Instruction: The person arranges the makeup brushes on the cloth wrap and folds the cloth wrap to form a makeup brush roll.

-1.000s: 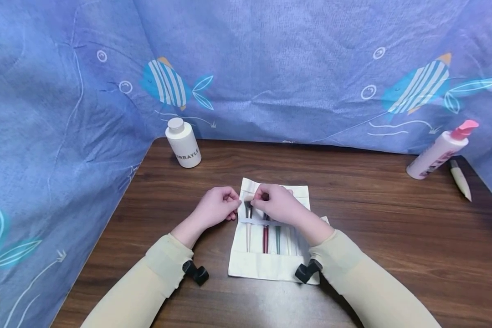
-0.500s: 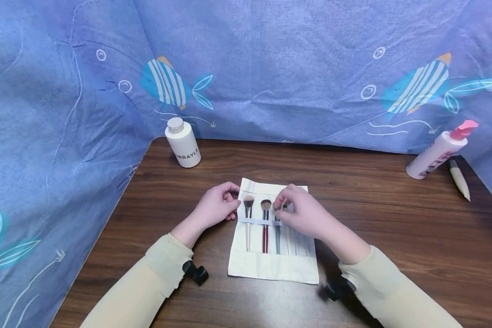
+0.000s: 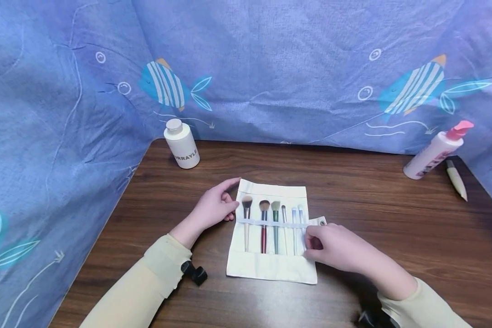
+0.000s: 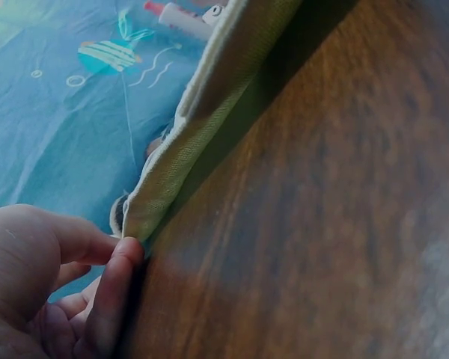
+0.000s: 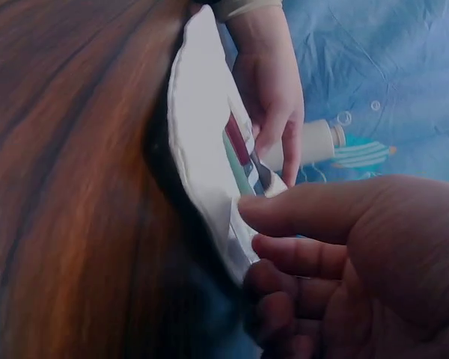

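A white fabric makeup brush roll (image 3: 270, 269) lies unrolled on the table, with several makeup brushes in a row under a pale elastic band (image 3: 258, 222). Among them are a fluffy brush (image 3: 247, 214), a red-handled brush (image 3: 263, 234) and a green-handled brush (image 3: 276, 232). My left hand (image 3: 214, 207) is at the roll's upper left side; in the left wrist view its fingertips (image 4: 127, 250) pinch the fabric edge. At the lower right side, my right hand (image 3: 338, 248) has its thumb (image 5: 266, 215) on the pocket edge, fingers curled beside it, gripping the fabric.
A white bottle (image 3: 182, 145) stands at the back left of the wooden table (image 3: 373, 196). At the back right are a pump bottle (image 3: 434, 152) with a pink head and a pale pointed object (image 3: 457, 181). A blue fish-print cloth (image 3: 270, 68) hangs behind.
My right hand has moved from above the brush heads to the right and down, onto the roll's right edge, uncovering the brushes. The left hand stays at the left side, its index finger now straighter.
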{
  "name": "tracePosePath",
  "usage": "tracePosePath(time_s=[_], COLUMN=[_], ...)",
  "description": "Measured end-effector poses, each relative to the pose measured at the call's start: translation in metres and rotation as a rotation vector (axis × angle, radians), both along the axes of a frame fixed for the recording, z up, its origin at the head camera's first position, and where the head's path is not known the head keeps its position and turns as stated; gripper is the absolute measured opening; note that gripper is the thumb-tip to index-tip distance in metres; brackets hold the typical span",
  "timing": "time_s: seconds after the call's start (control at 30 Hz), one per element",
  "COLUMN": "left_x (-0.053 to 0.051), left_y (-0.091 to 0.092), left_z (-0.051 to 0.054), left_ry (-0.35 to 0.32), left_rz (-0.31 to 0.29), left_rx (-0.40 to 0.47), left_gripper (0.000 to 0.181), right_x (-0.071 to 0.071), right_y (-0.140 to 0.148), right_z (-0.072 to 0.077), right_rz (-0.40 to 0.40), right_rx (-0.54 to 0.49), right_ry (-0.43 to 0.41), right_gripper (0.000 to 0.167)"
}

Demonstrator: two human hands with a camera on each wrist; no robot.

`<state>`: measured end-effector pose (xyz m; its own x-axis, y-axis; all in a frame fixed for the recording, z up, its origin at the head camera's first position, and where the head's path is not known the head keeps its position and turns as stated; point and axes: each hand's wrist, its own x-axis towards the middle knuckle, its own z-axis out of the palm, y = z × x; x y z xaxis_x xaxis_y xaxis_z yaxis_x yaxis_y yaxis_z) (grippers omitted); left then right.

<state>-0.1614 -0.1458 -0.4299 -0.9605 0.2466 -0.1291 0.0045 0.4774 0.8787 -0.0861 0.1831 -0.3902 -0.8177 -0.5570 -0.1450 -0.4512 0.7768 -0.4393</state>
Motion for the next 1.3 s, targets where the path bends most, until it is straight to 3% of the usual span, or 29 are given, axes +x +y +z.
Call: tracePosePath(time_s=[0.27, 0.6, 0.87, 1.1, 1.3], left_x=[-0.001, 0.001, -0.001, -0.001, 0.001], left_y=[0.001, 0.001, 0.000, 0.001, 0.002], left_z=[0.000, 0.002, 0.001, 0.001, 0.001], left_ry=[0.000, 0.009, -0.002, -0.036, -0.024], left_rz=[-0.004, -0.015, -0.008, 0.019, 0.027], left_rx=[-0.003, -0.020, -0.030, -0.039, -0.004], left_gripper=[0.072, 0.077, 0.070, 0.057, 0.045], right_x=[0.007, 0.014, 0.015, 0.015, 0.015], right_y=[0.008, 0.005, 0.005, 0.008, 0.009], right_z=[0.002, -0.002, 0.001, 0.003, 0.004], right_rz=[0.020, 0.015, -0.036, -0.029, -0.052], right_rx=[0.084, 0.168, 0.206, 0.219, 0.238], right_ry=[-0.087, -0.039, -0.072, -0.081, -0.093], right_gripper=[0.038, 0.047, 0.046, 0.045, 0.042])
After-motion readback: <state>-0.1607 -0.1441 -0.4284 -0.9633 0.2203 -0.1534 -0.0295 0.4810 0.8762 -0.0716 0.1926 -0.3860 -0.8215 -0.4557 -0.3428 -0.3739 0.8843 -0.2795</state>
